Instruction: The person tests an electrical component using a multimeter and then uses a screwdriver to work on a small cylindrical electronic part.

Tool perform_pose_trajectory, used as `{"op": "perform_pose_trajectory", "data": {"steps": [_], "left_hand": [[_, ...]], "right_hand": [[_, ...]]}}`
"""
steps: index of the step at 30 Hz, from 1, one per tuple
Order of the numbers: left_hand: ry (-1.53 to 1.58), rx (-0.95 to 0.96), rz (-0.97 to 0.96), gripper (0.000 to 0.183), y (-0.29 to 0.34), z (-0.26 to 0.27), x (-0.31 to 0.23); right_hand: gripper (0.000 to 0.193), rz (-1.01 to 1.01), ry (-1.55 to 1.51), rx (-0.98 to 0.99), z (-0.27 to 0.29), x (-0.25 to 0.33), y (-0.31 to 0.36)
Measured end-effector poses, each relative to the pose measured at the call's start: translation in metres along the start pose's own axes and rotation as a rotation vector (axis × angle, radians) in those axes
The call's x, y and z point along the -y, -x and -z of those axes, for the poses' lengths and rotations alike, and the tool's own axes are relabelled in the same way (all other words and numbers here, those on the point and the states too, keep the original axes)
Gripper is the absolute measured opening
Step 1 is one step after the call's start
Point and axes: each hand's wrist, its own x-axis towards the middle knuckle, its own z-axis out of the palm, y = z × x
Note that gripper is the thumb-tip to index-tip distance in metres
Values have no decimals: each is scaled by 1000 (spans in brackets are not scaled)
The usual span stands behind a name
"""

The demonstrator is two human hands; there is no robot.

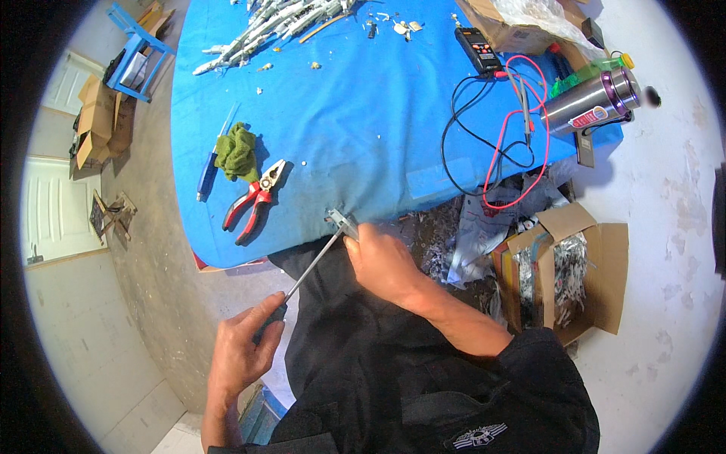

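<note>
My left hand (243, 344) is closed round the dark handle of a screwdriver (314, 261). Its long metal shaft slants up to the right, and the tip meets a small grey metal-looking piece (342, 220) at the table's near edge. That piece is pinched in my right hand (382, 261); its exact kind is too small to make out. Left of it on the blue cloth lie red-and-black pliers (255, 203) with their jaws pointing away from me. Beyond them a crumpled green cloth (237, 153) rests against a second screwdriver (206, 178), which has a blue handle.
A heap of greyish-white strips (272, 30) covers the far side of the blue-covered table (340, 113). At right are a black multimeter (478, 50) with red and black leads, and a steel thermos (582, 110) on its side. An open carton (609, 280) stands below right.
</note>
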Motion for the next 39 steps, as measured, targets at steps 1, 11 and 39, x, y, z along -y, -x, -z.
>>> {"op": "perform_pose_trajectory", "data": {"steps": [1,11,39], "left_hand": [[-45,-11,9,43,1,-1,-5],[-192,-16,30,41,13,-5,-18],[179,60,224,37,9,7,-6]], "right_hand": [[31,-1,5,2,0,1,0],[31,108,94,-100,-7,-4,2],[34,106,-481,89,-3,-21,-5]]}}
